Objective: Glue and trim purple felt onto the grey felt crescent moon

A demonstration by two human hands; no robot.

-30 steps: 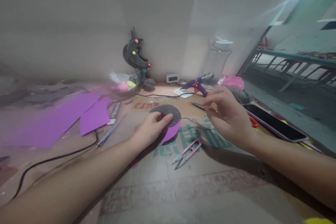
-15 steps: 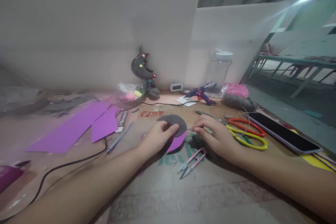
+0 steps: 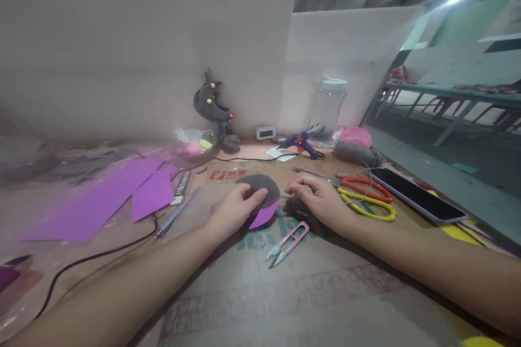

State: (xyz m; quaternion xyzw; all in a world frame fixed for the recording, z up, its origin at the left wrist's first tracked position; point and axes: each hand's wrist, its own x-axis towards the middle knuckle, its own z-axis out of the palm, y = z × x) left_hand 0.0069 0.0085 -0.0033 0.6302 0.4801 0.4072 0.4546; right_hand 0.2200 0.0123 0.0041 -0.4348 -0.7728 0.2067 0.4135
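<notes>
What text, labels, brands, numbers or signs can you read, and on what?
None legible.
Red logo and characters on the work surface: too blurred.
Green characters, same surface: partly covered, unreadable.
Faded reddish print, same surface: unreadable.
Screen of the small white device: too small to read.

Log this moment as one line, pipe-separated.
left hand: holds grey-and-purple piece | right hand: pinches grey strand beside it | pink snips: lying open | glue gun: red light on
</notes>
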